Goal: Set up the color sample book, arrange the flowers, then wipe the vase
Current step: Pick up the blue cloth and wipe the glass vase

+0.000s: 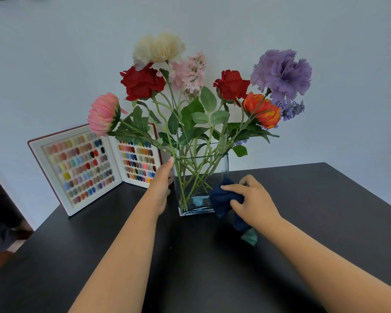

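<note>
1. Head view: a square glass vase (202, 188) stands upright on the dark table (314, 222), holding the flowers (190, 98), whose stems cross inside the glass.
2. The left hand (160, 188) lies flat against the vase's left wall, fingers straight and together, tips at the rim.
3. The right hand (255, 199) grips a bunched dark blue cloth (224, 199), pressing it on the vase's right front corner.
4. The color sample book (95, 168) stands open at the table's back left edge, just beside the vase.
5. Bare tabletop lies right of and in front of the vase.
</note>
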Demonstrator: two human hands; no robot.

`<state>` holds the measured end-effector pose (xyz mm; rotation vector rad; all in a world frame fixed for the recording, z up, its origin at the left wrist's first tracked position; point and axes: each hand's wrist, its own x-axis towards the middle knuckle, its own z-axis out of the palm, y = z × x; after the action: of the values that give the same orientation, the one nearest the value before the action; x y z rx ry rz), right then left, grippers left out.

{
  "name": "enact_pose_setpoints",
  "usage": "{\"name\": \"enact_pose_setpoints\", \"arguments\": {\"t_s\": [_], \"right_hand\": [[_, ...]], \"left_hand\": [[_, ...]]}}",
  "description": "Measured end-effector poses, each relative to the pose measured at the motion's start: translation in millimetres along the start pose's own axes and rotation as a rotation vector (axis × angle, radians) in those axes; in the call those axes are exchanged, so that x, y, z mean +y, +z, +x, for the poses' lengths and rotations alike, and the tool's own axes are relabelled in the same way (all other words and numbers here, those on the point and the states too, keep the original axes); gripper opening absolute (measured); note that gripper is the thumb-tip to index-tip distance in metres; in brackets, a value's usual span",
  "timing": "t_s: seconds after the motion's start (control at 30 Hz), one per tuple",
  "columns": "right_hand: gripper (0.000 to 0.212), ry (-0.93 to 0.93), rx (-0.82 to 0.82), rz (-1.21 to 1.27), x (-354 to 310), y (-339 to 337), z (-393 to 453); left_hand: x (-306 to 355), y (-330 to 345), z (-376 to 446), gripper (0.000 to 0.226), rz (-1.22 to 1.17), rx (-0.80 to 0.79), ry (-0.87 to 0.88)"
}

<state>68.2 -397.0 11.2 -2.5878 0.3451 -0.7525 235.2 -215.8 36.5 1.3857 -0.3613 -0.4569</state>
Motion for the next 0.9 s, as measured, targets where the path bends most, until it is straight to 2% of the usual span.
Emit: {"name": "enact_pose_setpoints", "arguments": {"t_s": [0.1,0.17,0.2,0.3,0.43,0.53,0.63,0.7,0.77,0.9], "right_hand": [[0.049,0.072,0.138,0.346,-13,-8,-5],[0.054,0.102,0.196,0.485,-22,-15,-7],[0.055,0.118,0.192,0.528,-26,-19,-7],[0.055,0.147,0.094,0.645,-35,-29,-6],[0.060,0.126,0.008,0.812,-43,-45,-13],[0.060,0.102,-0.068,0.804,-40,-62,-23],[0.058,0.108,-0.171,0.843,-31,-84,-35],[0.047,0.138,-0.123,0.880,-24,-95,-45],[0.040,0.170,0.010,0.862,-17,-102,-57],[0.047,0.212,0.177,0.752,3,-117,-87]], "left_hand": [[-20,7,-20,0.042,-0.120,0.235,0.191],[-33,18,-43,0.034,-0.197,0.377,0.338],[-38,25,-52,0.029,-0.189,0.372,0.375],[-43,48,-70,0.025,-0.051,0.181,0.400],[-35,71,-79,0.043,0.088,-0.086,0.331],[-28,78,-83,0.020,0.070,-0.188,0.341],[-22,87,-90,0.019,0.022,-0.256,0.324],[-21,94,-92,0.023,0.038,-0.296,0.322],[-19,102,-95,0.025,0.137,-0.351,0.335],[-21,120,-100,0.016,0.433,-0.393,0.396]]}}
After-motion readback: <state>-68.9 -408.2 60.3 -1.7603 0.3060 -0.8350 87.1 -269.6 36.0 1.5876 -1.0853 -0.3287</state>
